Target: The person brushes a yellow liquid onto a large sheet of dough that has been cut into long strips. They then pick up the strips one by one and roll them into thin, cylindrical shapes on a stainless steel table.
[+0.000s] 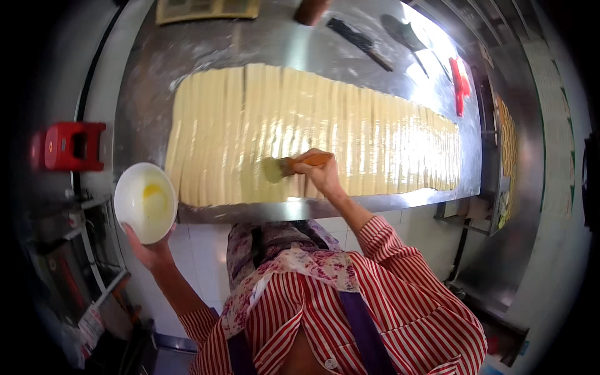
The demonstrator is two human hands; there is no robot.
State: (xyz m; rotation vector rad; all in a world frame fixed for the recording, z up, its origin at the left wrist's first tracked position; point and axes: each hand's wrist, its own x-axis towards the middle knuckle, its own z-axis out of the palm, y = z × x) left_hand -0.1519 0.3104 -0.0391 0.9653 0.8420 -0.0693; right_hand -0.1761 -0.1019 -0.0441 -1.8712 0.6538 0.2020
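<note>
A sheet of pale dough strips (350,134) is spread across a metal table (142,119), the strips being laid side by side and pointed away from the person. A shine is seen over much of the dough, strongest toward its right end.

A brush (314,160) is held by the right hand (322,175) over the near half of the dough, left of its middle. The orange handle is gripped between closed fingers, and the pale bristles (272,170) are pointed left and set against the strips.

A white bowl (127,194) is held by the left hand (152,251) just beside the near left corner of the dough. The bowl is gripped from below, with the thumb placed on its outer wall; how far the other fingers are curled cannot be told, as they are mostly hidden underneath. A little yellow liquid (154,199) is contained in it.

Beyond the far edge of the dough, a long dark tool (359,42) and a dark scoop-like tool (403,34) are laid on the table. A red tool (460,86) is placed beyond the dough's far right corner. Well apart from the dough, to its left, a red stool (57,145) is seen.
</note>
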